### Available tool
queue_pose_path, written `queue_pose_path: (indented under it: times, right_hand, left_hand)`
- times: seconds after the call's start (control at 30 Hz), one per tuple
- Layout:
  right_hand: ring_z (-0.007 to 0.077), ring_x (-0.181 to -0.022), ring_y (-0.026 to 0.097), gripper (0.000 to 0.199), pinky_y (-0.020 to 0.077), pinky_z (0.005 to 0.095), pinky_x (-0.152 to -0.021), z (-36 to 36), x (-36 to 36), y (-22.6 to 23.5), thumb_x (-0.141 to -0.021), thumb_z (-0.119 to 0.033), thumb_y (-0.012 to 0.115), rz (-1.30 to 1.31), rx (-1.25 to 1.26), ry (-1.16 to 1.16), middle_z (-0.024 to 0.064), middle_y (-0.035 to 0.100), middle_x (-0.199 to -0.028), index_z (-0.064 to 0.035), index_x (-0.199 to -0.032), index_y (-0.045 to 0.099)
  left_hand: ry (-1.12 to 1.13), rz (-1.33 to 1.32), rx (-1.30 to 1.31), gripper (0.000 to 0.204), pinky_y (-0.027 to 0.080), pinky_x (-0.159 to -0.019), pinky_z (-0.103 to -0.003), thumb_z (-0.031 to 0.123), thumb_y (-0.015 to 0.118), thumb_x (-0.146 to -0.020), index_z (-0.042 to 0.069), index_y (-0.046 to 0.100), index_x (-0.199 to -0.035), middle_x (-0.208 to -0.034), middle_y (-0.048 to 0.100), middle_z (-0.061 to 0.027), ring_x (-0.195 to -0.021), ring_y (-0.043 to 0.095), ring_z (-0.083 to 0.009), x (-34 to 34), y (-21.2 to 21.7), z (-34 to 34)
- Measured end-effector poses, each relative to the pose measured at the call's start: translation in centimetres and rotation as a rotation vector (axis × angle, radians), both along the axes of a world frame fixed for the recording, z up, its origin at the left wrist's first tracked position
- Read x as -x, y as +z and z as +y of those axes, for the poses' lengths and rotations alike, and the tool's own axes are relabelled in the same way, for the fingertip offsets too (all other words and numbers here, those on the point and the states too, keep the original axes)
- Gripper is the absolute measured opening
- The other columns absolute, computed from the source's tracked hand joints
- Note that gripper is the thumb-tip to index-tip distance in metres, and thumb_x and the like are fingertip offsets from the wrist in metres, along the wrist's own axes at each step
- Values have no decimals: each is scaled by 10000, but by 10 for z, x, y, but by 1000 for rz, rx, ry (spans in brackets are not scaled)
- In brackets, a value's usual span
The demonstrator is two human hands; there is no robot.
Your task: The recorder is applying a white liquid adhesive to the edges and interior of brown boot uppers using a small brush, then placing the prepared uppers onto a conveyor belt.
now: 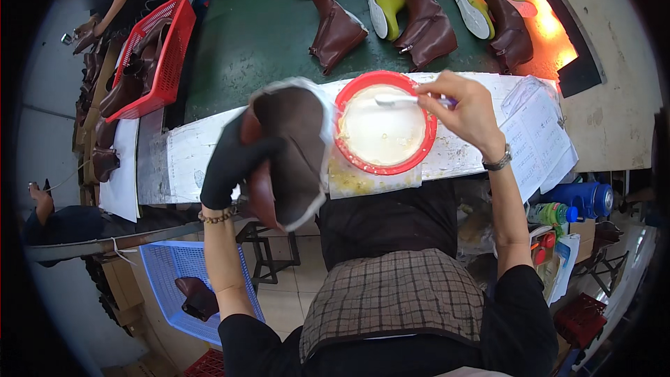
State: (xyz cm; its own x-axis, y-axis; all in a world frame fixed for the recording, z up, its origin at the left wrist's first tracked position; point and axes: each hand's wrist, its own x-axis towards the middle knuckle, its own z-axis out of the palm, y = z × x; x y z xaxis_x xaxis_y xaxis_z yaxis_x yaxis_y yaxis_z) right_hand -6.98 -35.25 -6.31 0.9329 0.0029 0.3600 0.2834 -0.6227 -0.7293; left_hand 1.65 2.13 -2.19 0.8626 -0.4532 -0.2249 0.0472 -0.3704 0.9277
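My left hand (234, 160), in a black glove, is closed on a brown leather boot upper (296, 143). The upper's open bottom faces up and a whitish band runs along its edge. To the right of it stands a red bowl (428, 126) with a milky white liquid (384, 132) in it. My bare right hand (460, 108) pinches the handle of a small brush (394, 99), whose white head is over the bowl's liquid; whether it touches the surface I cannot tell. A stained pad (373, 185) lies under the bowl's near side.
Beyond the white ledge runs a green conveyor belt (244, 35) with several brown uppers (336, 33) and yellow-green shoe lasts (385, 7). An orange glow (548, 24) is at its right. A red basket (178, 63) of boots stands left, a blue basket (167, 265) below. Papers (534, 136) lie right. Other people are at left.
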Motion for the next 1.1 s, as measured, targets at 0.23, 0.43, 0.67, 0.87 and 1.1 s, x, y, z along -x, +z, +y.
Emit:
queue_pose_path:
  times: [0.23, 0.43, 0.67, 0.87, 1.1]
  right_hand:
    - [230, -768, 655, 79, 516, 384, -644, 21, 22, -29, -818, -186, 733, 38, 547, -181, 32, 619, -794, -113, -788, 724]
    - [209, -698, 664, 103, 498, 344, -603, 17, 34, -23, -837, -208, 753, 105, 372, -277, 27, 632, -773, -117, -884, 761]
    - [106, -627, 615, 131, 442, 249, -547, 25, 41, -17, -836, -89, 780, 47, -81, -234, 32, 671, -788, -69, -966, 782]
    - [66, -641, 576, 131, 413, 214, -538, 38, 29, -7, -845, -59, 778, -36, -143, -139, 38, 683, -812, -42, -974, 780]
    - [102, -739, 638, 178, 498, 227, -616, 22, 26, 2, -804, -18, 813, -224, -150, -104, 54, 693, -892, -31, -978, 781]
  left_hand:
    - [151, -550, -332, 1048, 474, -1043, -413, 316, 912, -699, 5, 326, -1512, -1460, 498, -186, -1269, 560, -289, -4, -107, 73]
    - [161, -715, -478, 1223, 454, -1068, -430, 198, 935, -565, 17, 250, -1562, -1512, 436, -206, -1325, 509, -341, 33, -114, 58]
    - [252, -815, -299, 1062, 462, -1055, -414, 110, 878, -606, 0, 342, -1516, -1474, 472, -198, -1317, 518, -358, 52, -93, 41]
    - [26, -690, -96, 917, 497, -1007, -461, 81, 872, -597, -5, 469, -1416, -1328, 581, -233, -1222, 583, -417, 78, -84, 21]
    - [230, -507, 21, 919, 483, -1029, -405, 182, 921, -678, -26, 439, -1432, -1362, 563, -208, -1249, 578, -320, 85, -83, 0]
